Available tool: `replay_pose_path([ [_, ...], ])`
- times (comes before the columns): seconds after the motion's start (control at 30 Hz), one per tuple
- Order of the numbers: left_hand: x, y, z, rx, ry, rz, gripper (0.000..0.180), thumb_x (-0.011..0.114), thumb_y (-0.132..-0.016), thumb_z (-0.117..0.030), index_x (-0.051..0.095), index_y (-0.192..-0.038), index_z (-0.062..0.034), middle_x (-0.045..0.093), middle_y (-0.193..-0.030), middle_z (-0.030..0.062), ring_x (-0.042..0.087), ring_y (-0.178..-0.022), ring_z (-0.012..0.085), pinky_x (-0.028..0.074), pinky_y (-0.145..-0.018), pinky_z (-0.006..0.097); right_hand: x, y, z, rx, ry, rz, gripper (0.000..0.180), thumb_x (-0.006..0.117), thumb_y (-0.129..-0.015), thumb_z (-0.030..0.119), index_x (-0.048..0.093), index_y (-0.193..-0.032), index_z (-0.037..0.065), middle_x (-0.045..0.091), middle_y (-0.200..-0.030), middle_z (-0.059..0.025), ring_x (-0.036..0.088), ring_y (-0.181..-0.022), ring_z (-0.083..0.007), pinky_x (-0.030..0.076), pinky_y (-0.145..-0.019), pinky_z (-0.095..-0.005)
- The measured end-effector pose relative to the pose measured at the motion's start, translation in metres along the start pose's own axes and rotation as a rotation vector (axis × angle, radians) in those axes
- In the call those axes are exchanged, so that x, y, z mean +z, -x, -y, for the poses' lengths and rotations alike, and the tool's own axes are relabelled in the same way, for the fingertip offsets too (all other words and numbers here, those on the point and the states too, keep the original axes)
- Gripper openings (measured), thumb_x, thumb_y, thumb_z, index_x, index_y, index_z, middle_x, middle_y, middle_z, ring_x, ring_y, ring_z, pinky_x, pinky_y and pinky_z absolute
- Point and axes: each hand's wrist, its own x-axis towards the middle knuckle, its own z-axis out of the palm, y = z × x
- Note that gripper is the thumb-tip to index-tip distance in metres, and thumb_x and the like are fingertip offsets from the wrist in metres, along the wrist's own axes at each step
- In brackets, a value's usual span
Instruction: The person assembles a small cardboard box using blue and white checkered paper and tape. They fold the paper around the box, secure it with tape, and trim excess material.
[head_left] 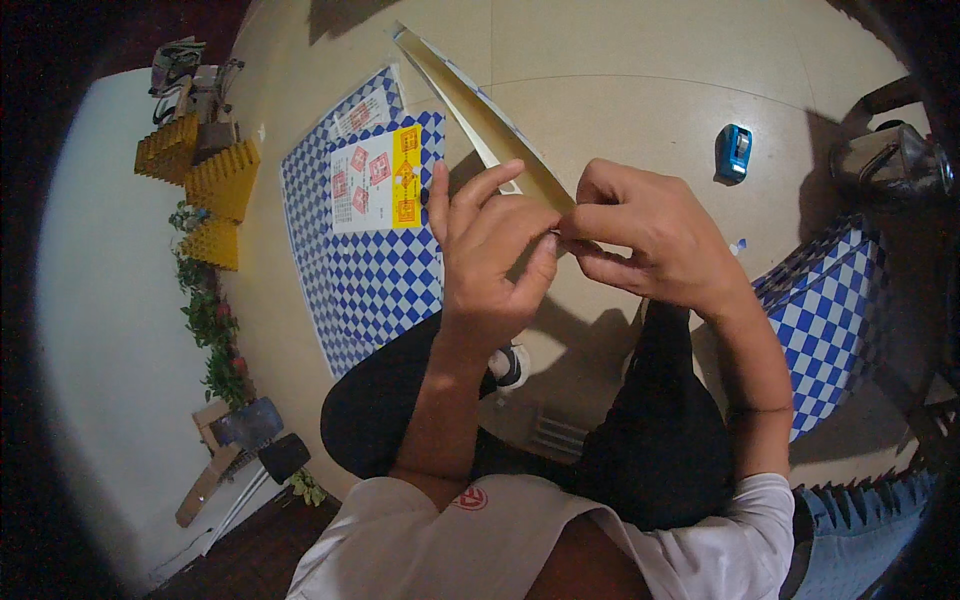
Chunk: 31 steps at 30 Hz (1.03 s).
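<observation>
A folded cream-coloured sheet of stiff paper [490,115], with a patterned outer face, stands nearly edge-on and slants away to the far left. At its near corner the fingertips of both hands meet. My left hand [495,240] pinches there with thumb and forefinger, its other fingers stretched out. My right hand [650,235] closes on the same corner from the right with bent fingers. What exactly lies between the fingertips is too small to make out. Left of the hands, blue-and-white checkered sheets [375,270] lie on the floor, bearing a printed white-and-yellow panel [375,180].
A small blue tape dispenser [735,153] lies beyond my right hand. Farther right are a metal kettle [890,160] and a checkered folded piece [825,325]. Yellow ridged pieces [220,180] and leafy plants [215,330] line the left wall.
</observation>
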Motion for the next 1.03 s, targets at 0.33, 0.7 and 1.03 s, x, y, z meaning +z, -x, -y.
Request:
replay_pose_path([
  [0.33, 0.005, 0.0, 0.013, 0.025, 0.083, 0.004, 0.009, 0.067, -0.077, -0.006, 0.07, -0.083, -0.012, 0.066, -0.093, 0.0014, 0.056, -0.124, 0.026, 0.012, -0.121, 0.059, 0.008, 0.004, -0.007, -0.151, 0.045, -0.041, 0.019, 0.073, -0.074, 0.015, 0.058, -0.085, 0.008, 0.057, -0.086, -0.0075, 0.062, -0.073, -0.0302, 0.05, -0.058, -0.0415],
  [0.7, 0.014, 0.009, 0.021, 0.074, 0.183, -0.1, 0.02, 0.07, -0.07, 0.001, 0.068, -0.088, -0.0073, 0.071, -0.098, 0.0085, 0.057, -0.127, 0.0377, 0.031, -0.115, 0.059, 0.014, -0.001, 0.005, 0.049, 0.047, -0.176, 0.021, 0.07, -0.078, 0.016, 0.06, -0.095, 0.008, 0.058, -0.097, -0.0134, 0.062, -0.085, -0.0339, 0.052, -0.07, -0.0427],
  [1.03, 0.017, 0.011, 0.029, 0.079, 0.236, -0.117, 0.025, 0.069, -0.068, -0.002, 0.065, -0.091, -0.0093, 0.072, -0.103, 0.011, 0.058, -0.125, 0.0384, 0.027, -0.117, 0.063, 0.018, 0.0, 0.012, 0.126, -0.002, -0.147, 0.022, 0.07, -0.08, 0.021, 0.06, -0.095, 0.008, 0.059, -0.101, -0.0136, 0.064, -0.087, -0.0351, 0.054, -0.072, -0.0429],
])
